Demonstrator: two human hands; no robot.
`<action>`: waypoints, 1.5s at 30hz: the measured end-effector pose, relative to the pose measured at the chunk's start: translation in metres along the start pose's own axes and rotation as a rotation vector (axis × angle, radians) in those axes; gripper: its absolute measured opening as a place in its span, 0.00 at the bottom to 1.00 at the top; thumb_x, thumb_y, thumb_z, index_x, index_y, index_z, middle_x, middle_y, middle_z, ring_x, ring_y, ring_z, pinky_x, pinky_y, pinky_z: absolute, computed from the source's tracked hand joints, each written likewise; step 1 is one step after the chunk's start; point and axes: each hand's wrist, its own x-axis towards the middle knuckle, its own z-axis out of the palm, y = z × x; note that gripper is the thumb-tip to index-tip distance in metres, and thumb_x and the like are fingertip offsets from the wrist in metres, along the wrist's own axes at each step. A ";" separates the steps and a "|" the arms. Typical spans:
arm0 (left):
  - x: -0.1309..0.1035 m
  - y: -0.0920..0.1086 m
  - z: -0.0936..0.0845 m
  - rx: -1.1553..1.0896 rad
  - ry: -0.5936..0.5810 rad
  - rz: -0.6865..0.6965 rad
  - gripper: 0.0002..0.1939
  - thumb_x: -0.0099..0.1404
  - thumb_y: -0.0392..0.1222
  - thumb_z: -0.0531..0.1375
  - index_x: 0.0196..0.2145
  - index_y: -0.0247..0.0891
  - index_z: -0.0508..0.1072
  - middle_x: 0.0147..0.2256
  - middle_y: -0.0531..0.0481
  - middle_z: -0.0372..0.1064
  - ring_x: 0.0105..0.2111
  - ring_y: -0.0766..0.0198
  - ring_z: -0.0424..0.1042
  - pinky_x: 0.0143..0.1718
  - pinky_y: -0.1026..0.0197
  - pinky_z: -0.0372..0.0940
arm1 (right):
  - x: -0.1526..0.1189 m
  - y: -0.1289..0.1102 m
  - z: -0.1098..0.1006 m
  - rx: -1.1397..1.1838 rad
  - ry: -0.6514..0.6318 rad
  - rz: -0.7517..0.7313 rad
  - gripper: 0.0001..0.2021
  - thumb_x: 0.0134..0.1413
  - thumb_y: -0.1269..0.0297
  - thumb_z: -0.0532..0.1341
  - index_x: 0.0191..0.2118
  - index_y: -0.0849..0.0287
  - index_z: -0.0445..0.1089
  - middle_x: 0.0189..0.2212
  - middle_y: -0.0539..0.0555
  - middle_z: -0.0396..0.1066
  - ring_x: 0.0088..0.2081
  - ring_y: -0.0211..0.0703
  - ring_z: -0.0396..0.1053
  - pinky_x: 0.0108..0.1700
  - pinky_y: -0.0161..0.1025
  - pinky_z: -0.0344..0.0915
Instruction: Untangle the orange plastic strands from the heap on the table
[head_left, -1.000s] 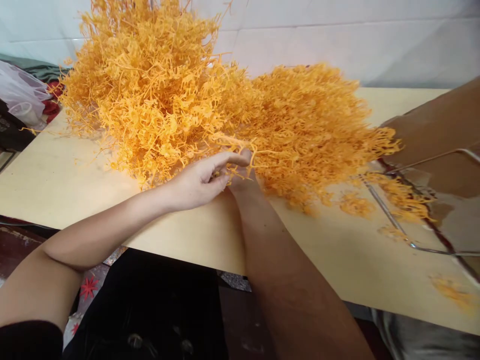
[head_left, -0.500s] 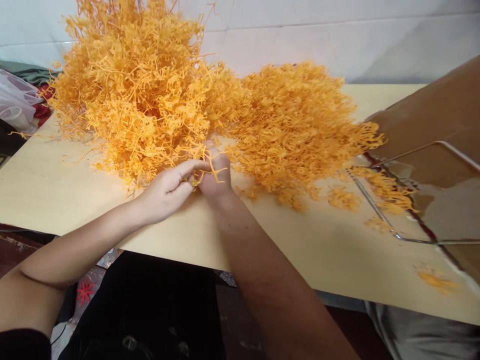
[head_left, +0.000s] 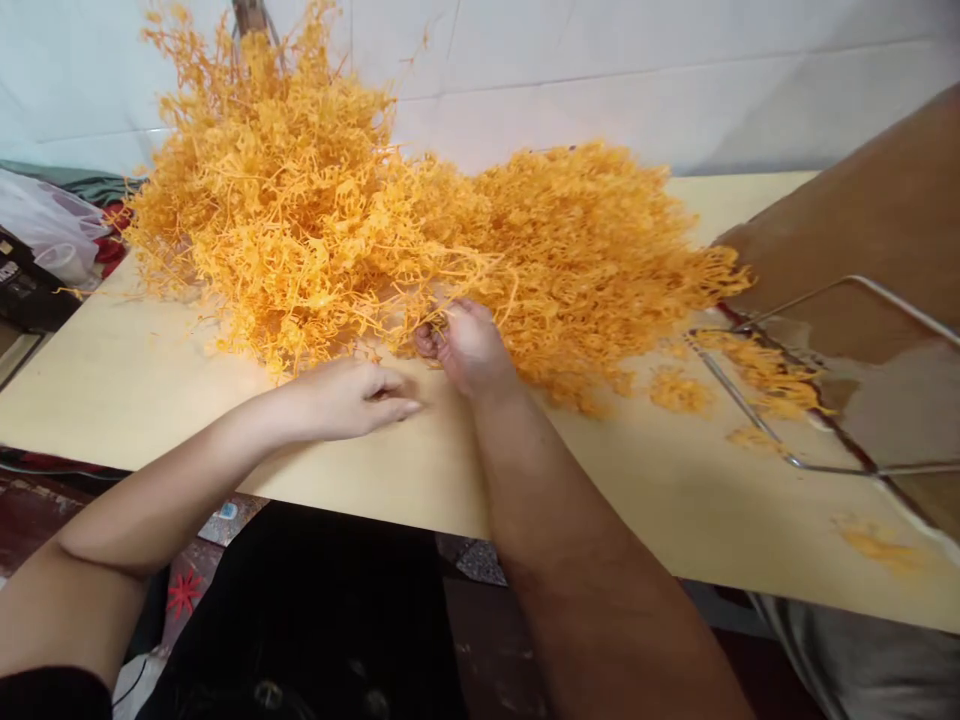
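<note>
A tall heap of orange, branching plastic-looking sprigs (head_left: 300,220) stands on the table in front of me. My right hand (head_left: 476,345) is at its lower front edge, fingers closed around thin orange stems; a sprig's strands loop out above the knuckles. Just to the left and nearer to me, my left hand (head_left: 356,400) hovers low over the tabletop, apart from the right. Its fingers are curled in, with the thumb alongside, and whatever they may hold is hidden. A second, denser pile of orange sprigs (head_left: 592,260) spreads to the right, behind my right forearm.
A bent metal wire frame (head_left: 739,385) lies at the right beside a brown cardboard box (head_left: 862,230). Small orange clusters (head_left: 679,390) are scattered near it. A plastic bag (head_left: 45,220) sits at far left. White wall tiles (head_left: 600,90) rise behind the pale table (head_left: 360,490).
My hands were together at an orange sprig; now they are apart. The right has moved right and holds stems, while the left has dropped slightly, with no sprig visible in it.
</note>
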 end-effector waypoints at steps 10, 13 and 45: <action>0.027 -0.042 0.008 -0.495 0.158 -0.186 0.23 0.58 0.54 0.56 0.42 0.30 0.69 0.31 0.48 0.69 0.25 0.73 0.63 0.27 0.68 0.59 | -0.010 -0.023 0.005 0.195 -0.023 0.247 0.12 0.53 0.57 0.53 0.25 0.56 0.53 0.13 0.43 0.57 0.14 0.28 0.55 0.17 0.27 0.53; 0.031 -0.036 0.012 -0.676 0.278 -0.175 0.20 0.57 0.52 0.59 0.39 0.31 0.70 0.24 0.54 0.65 0.20 0.76 0.58 0.22 0.70 0.55 | -0.014 -0.023 0.008 0.208 -0.030 0.249 0.10 0.52 0.59 0.55 0.26 0.56 0.55 0.15 0.44 0.60 0.15 0.29 0.57 0.19 0.28 0.57; 0.022 -0.051 0.014 -0.469 0.256 -0.001 0.08 0.56 0.30 0.47 0.27 0.33 0.65 0.24 0.54 0.63 0.24 0.74 0.59 0.28 0.69 0.56 | -0.025 -0.012 0.005 -0.177 -0.315 0.066 0.16 0.34 0.55 0.69 0.24 0.59 0.65 0.18 0.47 0.64 0.22 0.32 0.62 0.23 0.32 0.59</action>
